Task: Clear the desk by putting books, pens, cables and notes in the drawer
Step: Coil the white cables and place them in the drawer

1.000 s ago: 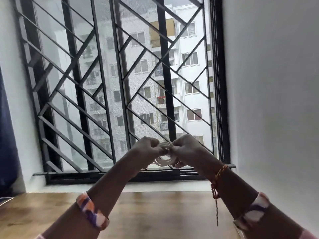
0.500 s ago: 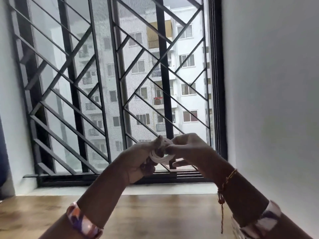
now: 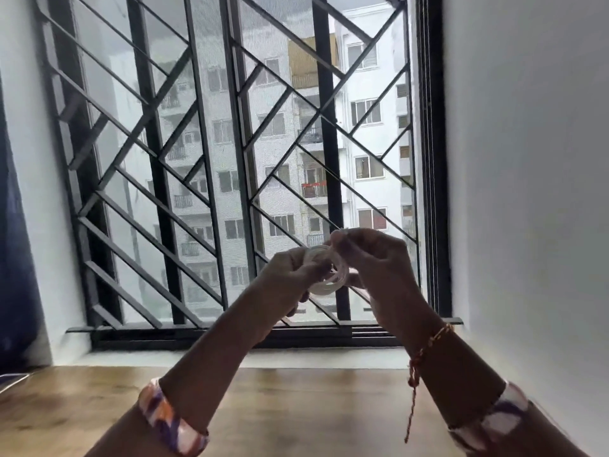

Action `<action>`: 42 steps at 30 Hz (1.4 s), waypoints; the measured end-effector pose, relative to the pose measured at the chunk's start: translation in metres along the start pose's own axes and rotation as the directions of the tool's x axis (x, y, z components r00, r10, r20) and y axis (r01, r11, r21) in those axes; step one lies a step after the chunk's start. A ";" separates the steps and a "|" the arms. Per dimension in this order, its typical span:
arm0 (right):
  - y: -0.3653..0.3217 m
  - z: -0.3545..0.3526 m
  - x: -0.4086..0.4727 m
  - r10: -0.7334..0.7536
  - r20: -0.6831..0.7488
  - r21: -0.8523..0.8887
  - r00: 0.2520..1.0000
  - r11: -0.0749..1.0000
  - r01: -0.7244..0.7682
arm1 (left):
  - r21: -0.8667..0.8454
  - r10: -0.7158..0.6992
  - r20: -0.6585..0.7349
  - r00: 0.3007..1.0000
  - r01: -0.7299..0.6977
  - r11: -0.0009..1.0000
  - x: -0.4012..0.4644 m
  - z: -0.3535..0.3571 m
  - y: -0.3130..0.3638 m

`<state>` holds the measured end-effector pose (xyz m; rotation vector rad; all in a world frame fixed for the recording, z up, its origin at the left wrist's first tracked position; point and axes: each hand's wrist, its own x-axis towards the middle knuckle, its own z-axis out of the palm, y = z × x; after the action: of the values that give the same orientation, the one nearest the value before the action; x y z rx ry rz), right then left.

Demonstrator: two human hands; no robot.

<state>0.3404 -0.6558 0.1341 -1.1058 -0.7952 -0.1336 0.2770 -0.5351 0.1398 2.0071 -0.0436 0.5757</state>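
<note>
Facing a large window [image 3: 237, 159], the view takes in a black metal grille [image 3: 197, 179] of upright and slanted bars across the glass, with a pale apartment block [image 3: 369, 133] visible outside. A plain white wall [image 3: 527, 159] fills the right side, and a dark blue curtain [image 3: 13, 258] hangs at the far left edge. Below the window sill runs the wooden bench [image 3: 296, 407], its brown grain surface occupying the lower part of the view.

Both forearms rise from the bottom edge, raised above the bench and meeting in front of the lower window. Each arm shows a patterned sleeve cuff [image 3: 171, 420] in white, purple and orange. A red-and-yellow thread bracelet [image 3: 428, 344] circles the right wrist, with a loose end hanging down.

The left hand [image 3: 290, 278] has its fingers curled round a coil of white cable [image 3: 324, 275], gripping it from the left side. The right hand [image 3: 375, 262] is likewise closed, its fingertips pinching the upper right part of the same coil. The two hands are touching or almost touching across the coil. The cable is wound into a small loop of several turns, held in the air between the hands, well above the bench and not resting on any surface. Its ends cannot be made out.
</note>
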 end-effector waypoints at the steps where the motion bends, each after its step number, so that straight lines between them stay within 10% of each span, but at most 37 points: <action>1: 0.001 0.002 0.000 0.003 -0.023 -0.006 1.000 1.000 -0.004 | 0.098 0.063 -0.063 0.996 -0.057 0.994 0.000 0.002 -0.002; 5: 0.006 0.011 0.000 0.089 -0.082 0.026 0.993 0.996 -0.087 | 0.604 0.389 -0.252 0.886 -0.170 0.779 -0.007 0.007 -0.009; 12: 0.009 0.019 0.002 0.391 -0.042 0.190 0.919 0.906 -0.377 | 0.744 0.619 -0.320 0.717 -0.214 0.633 -0.022 0.016 -0.020; 25: 0.024 0.033 -0.010 0.522 0.234 0.034 0.820 0.839 -0.544 | 0.781 0.541 -0.070 0.838 -0.291 0.552 -0.049 -0.008 -0.050; 38: 0.063 0.083 -0.049 0.504 0.503 -0.093 0.701 0.839 -0.536 | 0.899 0.251 -0.396 0.883 0.318 0.300 -0.073 -0.046 -0.064; 42: 0.062 0.100 -0.049 0.558 0.478 -0.018 0.678 0.778 -0.628 | 0.934 0.238 -0.346 0.908 0.308 0.181 -0.079 -0.060 -0.067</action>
<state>0.2843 -0.5567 0.0775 -1.2196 -0.8007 0.7694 0.2026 -0.4681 0.0746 3.0806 0.9275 1.2294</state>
